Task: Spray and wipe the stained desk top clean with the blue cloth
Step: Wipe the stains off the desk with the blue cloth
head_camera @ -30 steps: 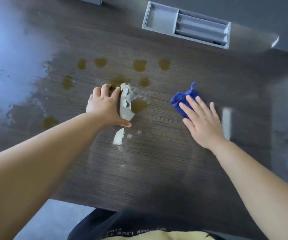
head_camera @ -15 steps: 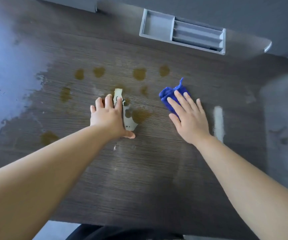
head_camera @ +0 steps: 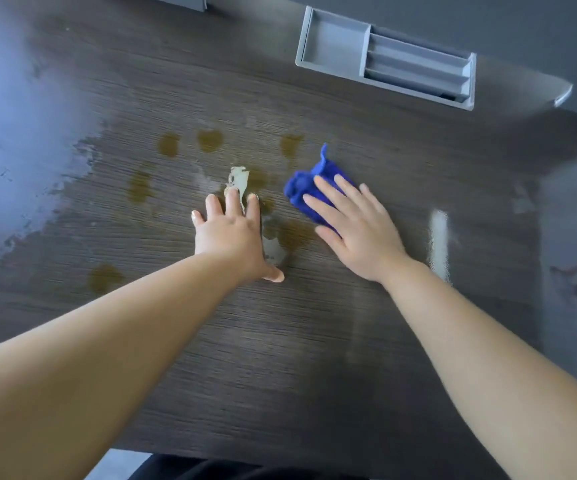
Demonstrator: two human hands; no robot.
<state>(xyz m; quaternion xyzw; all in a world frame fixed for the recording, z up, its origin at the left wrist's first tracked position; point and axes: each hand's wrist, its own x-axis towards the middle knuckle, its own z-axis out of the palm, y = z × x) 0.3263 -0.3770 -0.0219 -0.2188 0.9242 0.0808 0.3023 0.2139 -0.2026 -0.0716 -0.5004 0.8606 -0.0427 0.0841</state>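
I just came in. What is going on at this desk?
A person is cleaning a dark desk top. The right hand presses flat on a bunched blue cloth. The left hand lies flat on a pale torn scrap, perhaps paper. Several brown stains are not yet wiped, mostly to the left of the cloth. A grey tray sits at the far edge.

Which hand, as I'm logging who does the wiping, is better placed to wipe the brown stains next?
Right, probably. The right hand presses flat on the blue cloth, beside the nearest brown stain. The left hand has no cloth; its fingers rest on a pale scrap on the desk top.
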